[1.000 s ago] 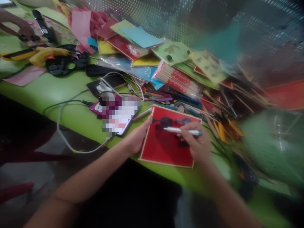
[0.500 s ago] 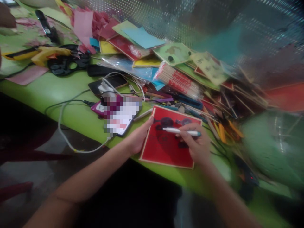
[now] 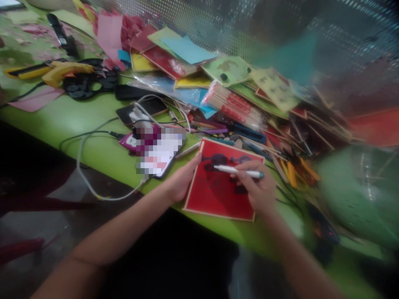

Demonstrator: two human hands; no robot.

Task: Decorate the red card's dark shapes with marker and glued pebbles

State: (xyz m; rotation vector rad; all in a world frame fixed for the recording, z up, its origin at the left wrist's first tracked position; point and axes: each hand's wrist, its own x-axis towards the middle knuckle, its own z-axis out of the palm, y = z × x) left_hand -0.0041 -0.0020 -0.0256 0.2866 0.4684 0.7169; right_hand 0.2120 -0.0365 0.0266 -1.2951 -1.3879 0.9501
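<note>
- I see the right hand closed around a white pen, its tip at dark markings on the far half of a red board.
- The left hand has its thumb on the board's left edge; how far its fingers close, I cannot tell.
- The board lies at the green table's near edge, right of a phone.

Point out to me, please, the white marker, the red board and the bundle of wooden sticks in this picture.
White marker (image 3: 227,169): head view, on its white barrel, near the tip.
Red board (image 3: 221,202): head view, on its bare lower part.
Bundle of wooden sticks (image 3: 231,104): head view, on its wrapped middle.
</note>
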